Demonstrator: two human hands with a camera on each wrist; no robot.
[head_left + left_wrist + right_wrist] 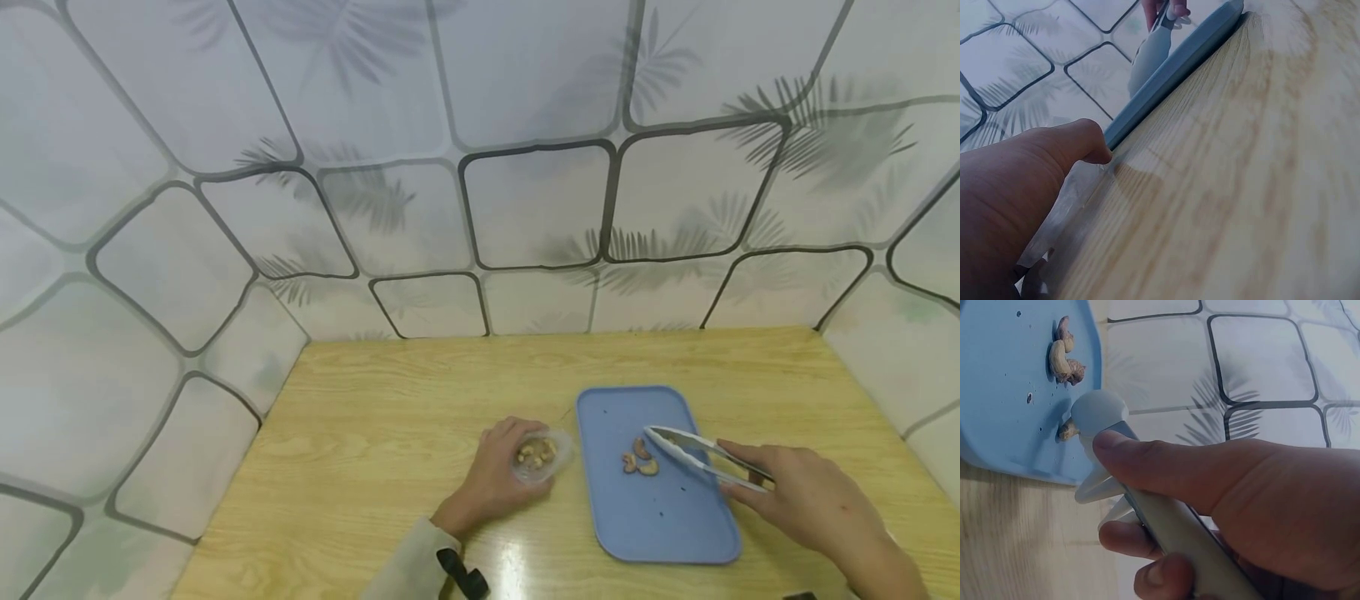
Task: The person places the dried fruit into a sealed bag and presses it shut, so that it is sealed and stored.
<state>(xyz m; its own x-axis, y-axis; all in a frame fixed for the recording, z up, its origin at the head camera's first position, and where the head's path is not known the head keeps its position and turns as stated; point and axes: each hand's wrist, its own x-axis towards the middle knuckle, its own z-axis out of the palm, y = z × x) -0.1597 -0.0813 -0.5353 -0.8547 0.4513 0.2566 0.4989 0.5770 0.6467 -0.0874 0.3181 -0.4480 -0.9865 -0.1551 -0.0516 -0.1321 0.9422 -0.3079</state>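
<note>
My left hand [495,473] grips a small clear plastic cup [561,460] from its left side, on the table left of a blue tray [622,517]. Several cashews [536,452] lie inside the cup. With my right hand [817,500] I hold white-tipped metal tongs [1099,412] from the right, tips low over the tray. A cashew [1067,430] shows at the tongs' head in the right wrist view. Beside the tips, three cashews [648,467] lie in a cluster on the tray. The left wrist view hides most of the cup behind my thumb.
Small dark crumbs [661,514] are scattered on the tray. The wood-grain table [360,433] extends left of the cup and behind the tray. Patterned white walls [540,208] border the table at the back and both sides.
</note>
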